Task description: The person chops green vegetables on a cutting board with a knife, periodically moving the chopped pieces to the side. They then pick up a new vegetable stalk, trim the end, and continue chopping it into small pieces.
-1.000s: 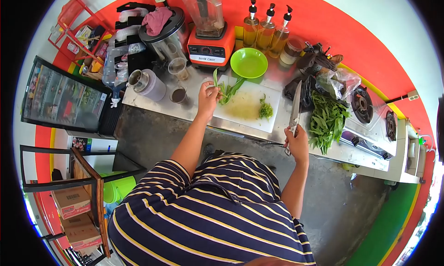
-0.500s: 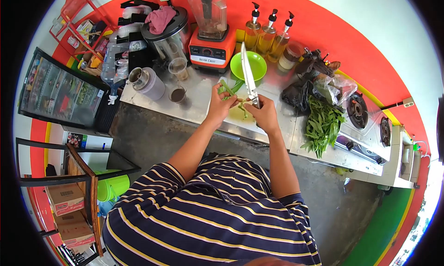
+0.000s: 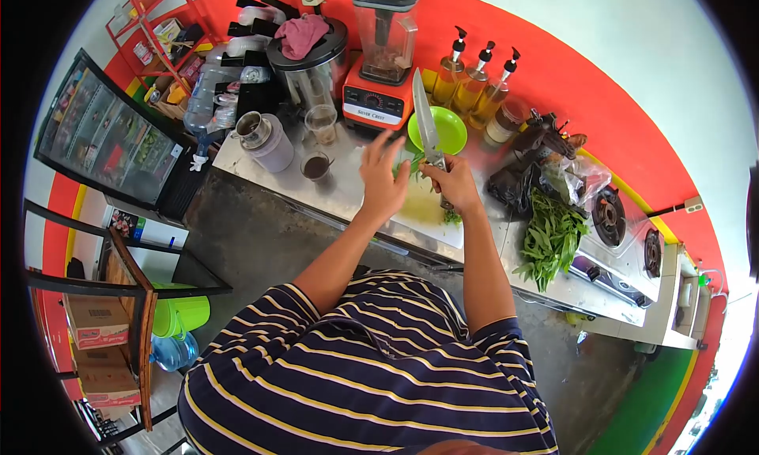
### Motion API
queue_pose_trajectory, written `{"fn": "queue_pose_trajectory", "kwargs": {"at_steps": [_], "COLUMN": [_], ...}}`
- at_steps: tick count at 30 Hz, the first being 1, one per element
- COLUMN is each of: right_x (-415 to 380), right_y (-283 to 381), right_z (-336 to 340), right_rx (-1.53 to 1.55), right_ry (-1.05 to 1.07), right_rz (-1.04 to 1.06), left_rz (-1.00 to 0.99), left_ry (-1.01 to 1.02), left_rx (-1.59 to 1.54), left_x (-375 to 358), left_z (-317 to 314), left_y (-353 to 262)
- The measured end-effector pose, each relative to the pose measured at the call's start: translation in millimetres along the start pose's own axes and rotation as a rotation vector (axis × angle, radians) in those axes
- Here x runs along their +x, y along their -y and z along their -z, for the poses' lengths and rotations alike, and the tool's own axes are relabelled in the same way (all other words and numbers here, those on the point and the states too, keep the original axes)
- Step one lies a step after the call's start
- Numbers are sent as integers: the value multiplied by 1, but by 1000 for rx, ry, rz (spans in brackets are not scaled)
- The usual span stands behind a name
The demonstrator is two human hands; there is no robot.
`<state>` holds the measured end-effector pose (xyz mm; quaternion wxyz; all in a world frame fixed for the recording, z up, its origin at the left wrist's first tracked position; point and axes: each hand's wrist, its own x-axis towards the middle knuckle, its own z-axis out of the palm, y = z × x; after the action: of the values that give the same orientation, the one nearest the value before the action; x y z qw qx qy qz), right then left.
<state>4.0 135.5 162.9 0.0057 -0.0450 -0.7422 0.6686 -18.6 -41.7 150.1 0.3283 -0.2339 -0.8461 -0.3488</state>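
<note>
My right hand (image 3: 455, 186) grips a large knife (image 3: 425, 111), its long blade pointing away from me and up past the green bowl (image 3: 451, 131). My left hand (image 3: 383, 178) is open beside it, fingers spread and slightly blurred, with nothing in its grasp. Between the two hands, a green vegetable piece (image 3: 416, 164) shows close to the right fingertips. Under the hands lies a pale cutting board (image 3: 427, 214) with a greenish wet patch. Some chopped greens (image 3: 451, 217) sit on the board below my right hand.
A bunch of leafy greens (image 3: 551, 237) lies on the counter at right, near black plastic bags (image 3: 512, 188) and a gas stove (image 3: 609, 218). Behind stand a red blender (image 3: 378, 95) and pump bottles (image 3: 472, 87). A glass of dark drink (image 3: 316, 167) is left of my hands.
My left hand has let go of the green stem and opened, its fingers now spread. The knife stays in my right hand. The whole view has shifted slightly.
</note>
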Motion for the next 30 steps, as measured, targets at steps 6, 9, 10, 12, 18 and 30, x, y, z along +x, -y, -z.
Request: {"fn": "queue_pose_trajectory", "kwargs": {"at_steps": [6, 9, 10, 12, 18, 30], "right_x": [20, 18, 17, 8, -21, -74], "right_y": [-11, -19, -25, -38, -71, -111], "right_z": [-8, -8, -8, -11, 0, 10], "right_rx": [96, 25, 17, 17, -133, -474], "right_ry": [52, 21, -2, -34, -118, -257], "right_rz": [-22, -32, -45, -72, -198, -310], "left_rz": [674, 682, 686, 722, 632, 69], "left_ry": [478, 492, 491, 515, 591, 603], "left_rx": [-985, -817, -815, -732, -685, -425], "left_x": [-8, -11, -12, -17, -47, -90], "left_z": [-35, -39, -39, -38, -59, -95], "left_y": [19, 23, 23, 23, 36, 54]}}
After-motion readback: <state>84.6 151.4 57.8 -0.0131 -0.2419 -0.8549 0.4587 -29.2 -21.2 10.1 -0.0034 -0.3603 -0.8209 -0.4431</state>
